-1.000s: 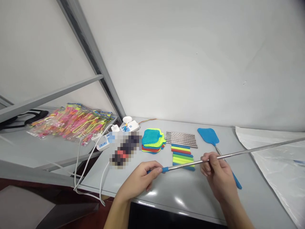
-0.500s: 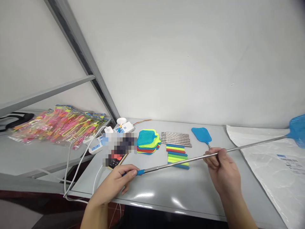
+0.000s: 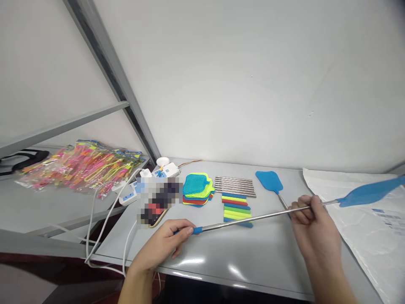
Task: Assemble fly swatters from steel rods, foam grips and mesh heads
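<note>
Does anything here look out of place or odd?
Yes, the white cable: it hangs in a loop past the front-left corner of the table, untidy compared with the neatly lined-up metal rods. I see no spills; the phone is partly pixelated.

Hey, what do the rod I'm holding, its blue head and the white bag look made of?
Rod: metal, probably steel, polished; bright highlights run along it.
Blue head: probably flexible plastic, faintly glossy; its thin sheet looks curved.
White bag: probably plastic film, with a soft sheen and creases, though coated paper can't be ruled out.
</note>
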Available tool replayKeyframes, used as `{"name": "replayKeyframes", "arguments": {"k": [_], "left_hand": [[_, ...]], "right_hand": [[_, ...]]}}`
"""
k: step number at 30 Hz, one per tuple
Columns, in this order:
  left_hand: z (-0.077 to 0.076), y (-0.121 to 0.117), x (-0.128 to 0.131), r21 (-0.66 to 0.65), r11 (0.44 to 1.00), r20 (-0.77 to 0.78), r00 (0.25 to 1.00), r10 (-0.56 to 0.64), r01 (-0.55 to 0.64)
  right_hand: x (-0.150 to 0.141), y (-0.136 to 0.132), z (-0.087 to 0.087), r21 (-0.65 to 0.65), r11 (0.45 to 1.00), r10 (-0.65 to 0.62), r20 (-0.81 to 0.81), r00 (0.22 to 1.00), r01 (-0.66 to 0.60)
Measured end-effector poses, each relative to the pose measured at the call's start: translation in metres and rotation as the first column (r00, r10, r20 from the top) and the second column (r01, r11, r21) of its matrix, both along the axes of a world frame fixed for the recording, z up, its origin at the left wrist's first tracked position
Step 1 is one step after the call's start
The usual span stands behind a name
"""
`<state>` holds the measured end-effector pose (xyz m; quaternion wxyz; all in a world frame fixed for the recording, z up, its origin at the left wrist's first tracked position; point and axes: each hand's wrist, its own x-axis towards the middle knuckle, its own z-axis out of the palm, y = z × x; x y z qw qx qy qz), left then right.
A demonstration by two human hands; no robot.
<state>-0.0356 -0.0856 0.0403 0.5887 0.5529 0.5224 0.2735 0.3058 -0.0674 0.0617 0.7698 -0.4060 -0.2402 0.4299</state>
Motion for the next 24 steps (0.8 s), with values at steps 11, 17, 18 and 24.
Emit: {"name": "replayKeyframes", "arguments": {"k": [11, 17, 18, 24], "left_hand": [[-0.004, 0.004, 0.015, -0.018, 1.000, 0.119, 0.993, 0.008, -0.006], [-0.008, 0.001, 0.021, -0.052, 0.999, 0.131, 0.991, 0.022, -0.015], [-0.006, 0.001, 0.027, -0.051, 0.999, 0.141, 0.990, 0.015, -0.008], [0.002, 0.003, 0.035, -0.029, 1.000, 0.162, 0.987, 0.001, 0.004]], "right_hand": [[-0.042, -0.013, -0.014, -0.166, 0.925, 0.357, 0.065, 0.932, -0.343], [-0.053, -0.010, -0.014, -0.100, 0.961, 0.257, -0.016, 0.966, -0.258], [-0.061, -0.012, -0.015, -0.114, 0.960, 0.256, -0.010, 0.967, -0.255], [-0.049, -0.014, -0.024, -0.237, 0.879, 0.456, 0.161, 0.875, -0.415]]}}
